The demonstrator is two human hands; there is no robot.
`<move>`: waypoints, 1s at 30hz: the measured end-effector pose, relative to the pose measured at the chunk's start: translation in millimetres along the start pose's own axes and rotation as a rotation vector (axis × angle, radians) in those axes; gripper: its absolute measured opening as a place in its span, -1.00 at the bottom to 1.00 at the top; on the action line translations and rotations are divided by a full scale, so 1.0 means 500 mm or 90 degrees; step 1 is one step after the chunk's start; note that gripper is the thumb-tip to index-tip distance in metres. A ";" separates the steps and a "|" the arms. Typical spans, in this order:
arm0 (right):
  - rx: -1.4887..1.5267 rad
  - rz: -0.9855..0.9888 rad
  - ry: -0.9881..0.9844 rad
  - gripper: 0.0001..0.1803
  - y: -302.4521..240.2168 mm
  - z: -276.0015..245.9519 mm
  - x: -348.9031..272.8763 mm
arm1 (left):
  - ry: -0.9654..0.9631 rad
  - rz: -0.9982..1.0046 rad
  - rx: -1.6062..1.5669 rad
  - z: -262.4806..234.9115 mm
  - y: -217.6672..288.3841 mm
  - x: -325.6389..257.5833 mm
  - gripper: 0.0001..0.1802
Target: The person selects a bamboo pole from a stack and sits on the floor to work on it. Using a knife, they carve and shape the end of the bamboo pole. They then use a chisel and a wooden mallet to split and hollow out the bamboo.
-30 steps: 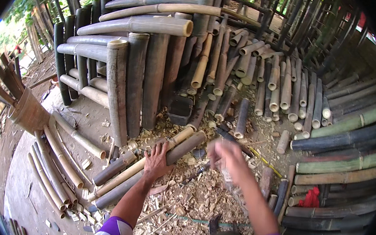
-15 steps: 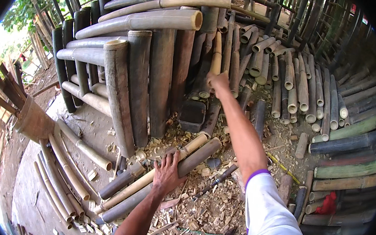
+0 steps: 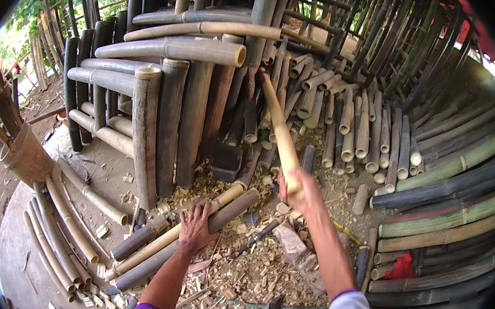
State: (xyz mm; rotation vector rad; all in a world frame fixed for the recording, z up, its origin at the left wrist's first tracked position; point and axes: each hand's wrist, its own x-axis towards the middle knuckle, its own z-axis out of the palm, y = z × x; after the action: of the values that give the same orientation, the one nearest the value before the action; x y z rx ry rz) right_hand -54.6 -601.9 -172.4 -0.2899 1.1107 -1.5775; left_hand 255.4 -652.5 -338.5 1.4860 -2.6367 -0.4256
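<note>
Mid-frame, the right hand (image 3: 303, 190) clasped a pale bamboo pole (image 3: 280, 131); lower down, the left hand (image 3: 196, 226) lay spread on bamboo lengths (image 3: 234, 210).

- No readable text, labels, brands, numbers or signs in view.
</note>
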 end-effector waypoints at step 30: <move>-0.255 -0.232 0.142 -0.37 0.089 -0.205 -0.530 | -0.038 -0.014 0.016 0.001 0.001 -0.002 0.32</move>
State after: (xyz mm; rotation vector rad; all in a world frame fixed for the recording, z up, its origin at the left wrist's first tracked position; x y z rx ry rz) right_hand -7.2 -318.5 -164.3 -0.6243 1.6210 -1.7228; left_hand 255.2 -651.3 -338.8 1.5340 -2.6834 -0.4474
